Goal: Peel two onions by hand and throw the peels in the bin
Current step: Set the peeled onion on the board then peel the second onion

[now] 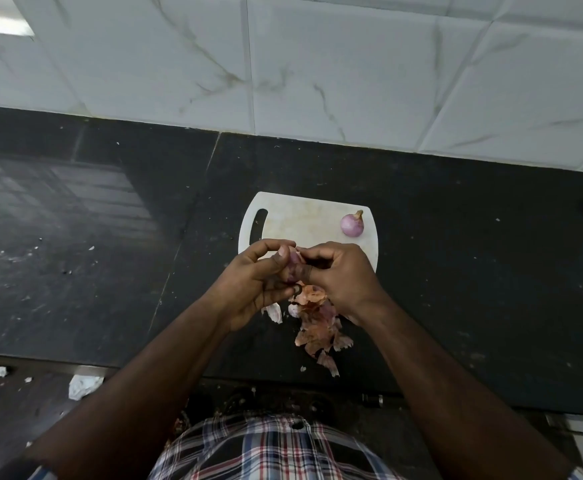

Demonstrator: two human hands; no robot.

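Both hands meet over the near edge of the white cutting board (303,220), just above the dark counter (456,271), and between them sits the onion being peeled (292,268), mostly hidden by fingers, with only a strip of purple flesh showing. The left hand (258,282) cradles it from the left and below, fingers curled round it and the thumb laid against its upper side; the right hand (338,271) closes in from the right, its fingertips pinched at the onion's top, apparently on a flap of skin, though the skin itself is too hidden to be sure. The hands are touching, both clamped on the same onion, so neither is nearer than the other. Its long axis cannot be read with confidence; what shows suggests it runs roughly away from the person, with the top under the right fingertips. The second onion (352,224) rests on the far right corner of the board, beyond the right hand and closer to it than to the left. It looks already peeled, smooth and purple, and its stem tip points away from the person and slightly right, so its long axis runs near to far. A heap of loose peels (317,327) lies on the counter directly below the hands, toward the person. No bin is in view, so the peels are yet to be gathered and carried out of frame.
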